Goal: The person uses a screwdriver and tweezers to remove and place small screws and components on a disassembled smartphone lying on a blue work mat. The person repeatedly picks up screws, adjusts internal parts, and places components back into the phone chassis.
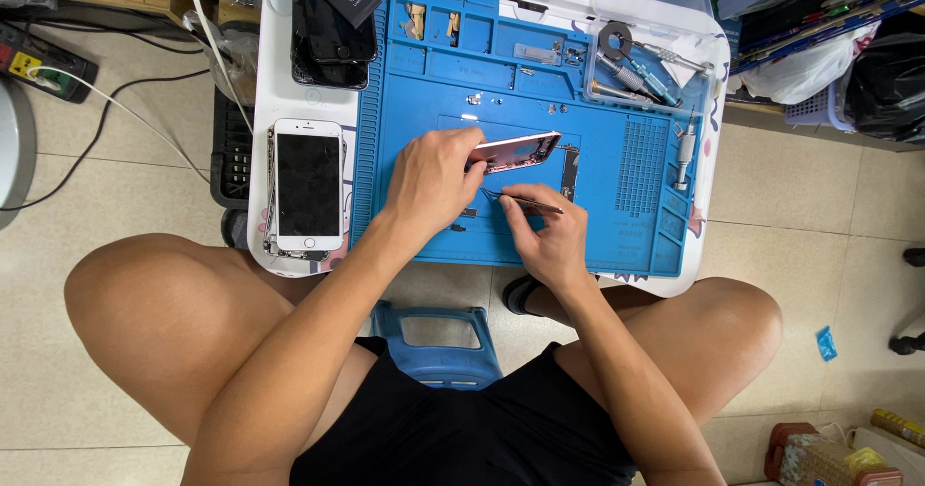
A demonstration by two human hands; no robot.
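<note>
Evidently mid-disassembly: the left hand grips the pink phone housing, tilted up off the blue repair mat, while the right hand pinches metal tweezers just beneath it. Next likely calls for steady, fine tip placement inside the housing.

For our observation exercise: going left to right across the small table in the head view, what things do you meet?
White-fronted phone → left hand gripping the pink phone housing → right hand holding tweezers → silver screwdriver at the blue mat's right side.
</note>
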